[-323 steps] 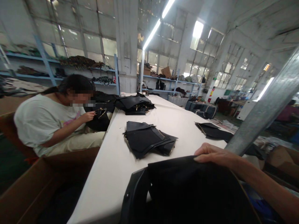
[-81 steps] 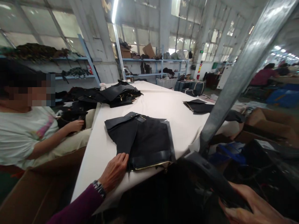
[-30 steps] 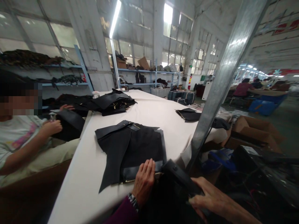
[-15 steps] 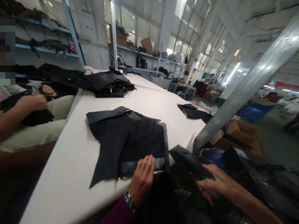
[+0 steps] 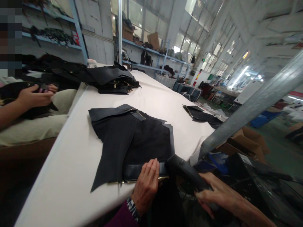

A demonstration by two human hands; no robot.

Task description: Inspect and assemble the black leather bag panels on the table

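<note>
My left hand (image 5: 146, 183) rests flat on the near edge of a stack of black bag panels (image 5: 132, 138), right by a gold zipper along that edge. A purple sleeve and a patterned band show at its wrist. My right hand (image 5: 217, 197) is closed around a black strap (image 5: 184, 170) of a dark bag that hangs below the table edge. The stack lies on a long white table (image 5: 71, 170).
A person in a white shirt sits at the left, hands (image 5: 33, 96) on a black piece. More black panels are piled at the far left (image 5: 111, 80) and right (image 5: 201, 115) of the table. A slanted metal post (image 5: 248, 108) crosses the right. Cardboard boxes (image 5: 246, 142) sit beyond.
My left hand has moved from the stack's left corner to its near zipper edge. My right hand has taken the black strap and lifted it toward the table edge.
</note>
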